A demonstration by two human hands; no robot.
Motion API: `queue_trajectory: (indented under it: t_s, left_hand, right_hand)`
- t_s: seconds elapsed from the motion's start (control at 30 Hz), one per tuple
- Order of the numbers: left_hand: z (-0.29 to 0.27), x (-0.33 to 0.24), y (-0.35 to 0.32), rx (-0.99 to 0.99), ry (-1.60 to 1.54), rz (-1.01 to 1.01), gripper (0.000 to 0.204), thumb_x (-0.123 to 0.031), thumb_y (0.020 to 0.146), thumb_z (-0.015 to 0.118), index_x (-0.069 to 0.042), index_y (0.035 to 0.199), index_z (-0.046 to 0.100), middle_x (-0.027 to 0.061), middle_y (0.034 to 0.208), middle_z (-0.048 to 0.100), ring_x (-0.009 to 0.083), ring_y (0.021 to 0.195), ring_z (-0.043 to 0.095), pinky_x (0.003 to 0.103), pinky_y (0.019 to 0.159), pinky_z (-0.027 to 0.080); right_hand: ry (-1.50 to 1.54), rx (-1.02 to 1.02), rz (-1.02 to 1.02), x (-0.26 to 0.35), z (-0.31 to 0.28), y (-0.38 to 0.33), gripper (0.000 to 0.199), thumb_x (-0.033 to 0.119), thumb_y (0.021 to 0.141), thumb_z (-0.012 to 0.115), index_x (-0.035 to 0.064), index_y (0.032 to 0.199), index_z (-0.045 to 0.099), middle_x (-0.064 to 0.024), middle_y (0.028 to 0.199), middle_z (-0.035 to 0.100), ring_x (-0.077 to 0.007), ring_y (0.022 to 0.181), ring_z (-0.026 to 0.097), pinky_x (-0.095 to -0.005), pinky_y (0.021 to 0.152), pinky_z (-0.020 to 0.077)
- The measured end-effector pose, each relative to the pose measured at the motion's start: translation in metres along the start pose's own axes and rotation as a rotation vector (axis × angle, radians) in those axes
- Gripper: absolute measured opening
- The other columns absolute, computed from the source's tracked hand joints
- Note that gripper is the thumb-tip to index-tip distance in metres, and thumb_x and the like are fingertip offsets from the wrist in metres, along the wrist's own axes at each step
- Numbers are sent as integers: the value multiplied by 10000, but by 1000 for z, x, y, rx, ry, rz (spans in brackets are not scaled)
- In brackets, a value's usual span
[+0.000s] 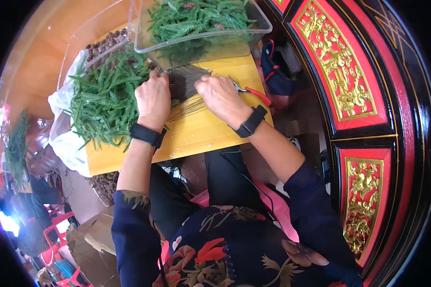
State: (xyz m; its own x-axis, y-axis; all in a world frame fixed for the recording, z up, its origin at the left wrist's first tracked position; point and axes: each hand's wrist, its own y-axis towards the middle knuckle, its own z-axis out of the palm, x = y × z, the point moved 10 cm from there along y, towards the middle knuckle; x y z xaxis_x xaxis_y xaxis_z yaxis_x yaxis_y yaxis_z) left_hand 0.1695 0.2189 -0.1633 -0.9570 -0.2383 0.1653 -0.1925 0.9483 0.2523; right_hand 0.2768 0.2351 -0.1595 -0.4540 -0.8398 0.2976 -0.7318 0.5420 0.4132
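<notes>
My left hand [153, 98] is closed, fingertips pinched together, at the right edge of a pile of green artificial fir sprigs [107, 98]. What it pinches is too small to make out. To its right, my right hand [220, 98] is also closed, with its thumb and fingers together; anything inside them is hidden. Between the two hands lies a dark, fine-stranded bundle [183, 82]. Below it, thin brown wire-like stems [189, 107] spread over the yellow tabletop [177, 143]. Pliers with red handles [258, 94] rest just right of my right hand.
A clear plastic bin [203, 45] of green sprigs stands at the far side. Small pine cones [107, 45] fill a clear container at far left. White plastic sheeting [67, 138] hangs over the table's left edge. A red and gold carved panel [340, 62] rises at right.
</notes>
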Motion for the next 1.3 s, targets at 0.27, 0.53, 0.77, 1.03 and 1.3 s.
queue_trajectory:
  t_s: [0.27, 0.53, 0.77, 1.03, 1.3]
  left_hand:
    - [-42, 4, -17, -244, -243, 65, 65, -108, 797, 535, -47, 820, 536, 96, 863, 546, 247, 674, 613, 358, 553, 489]
    - [-89, 45, -102, -391, -1001, -159, 147, -85, 809, 588, -29, 940, 554, 72, 779, 593, 167, 596, 552, 274, 532, 445]
    - [-17, 59, -194, -5, -1771, -597, 194, -87, 861, 536, -20, 1041, 562, 23, 832, 610, 60, 582, 488, 171, 504, 368]
    - [-7, 41, -236, -22, -2330, -834, 229, -62, 869, 500, -24, 1094, 521, 55, 884, 602, 93, 672, 567, 176, 564, 432]
    - [-21, 32, -242, 113, -2462, -773, 208, -78, 871, 486, -20, 1070, 509, 87, 887, 593, 155, 718, 604, 237, 601, 490]
  right_hand:
    - [5, -39, 46, 6, -18, -12, 98, 54, 721, 461, 6, 669, 529, -170, 716, 566, -346, 652, 588, -424, 587, 478]
    - [-148, -78, 112, 5, -43, -34, 79, 23, 743, 438, -9, 734, 510, -188, 696, 563, -360, 625, 581, -429, 557, 468]
    - [-175, 151, 336, 2, -38, -60, 85, 41, 807, 418, -7, 810, 488, -190, 666, 575, -352, 612, 578, -425, 537, 458]
    - [347, -109, 193, 78, -77, -95, 52, 43, 821, 482, 11, 862, 475, -150, 649, 559, -280, 588, 569, -347, 524, 419]
    - [806, 58, 344, 130, -50, -117, 49, 58, 865, 489, 18, 892, 484, 7, 619, 443, -44, 563, 391, -207, 505, 319]
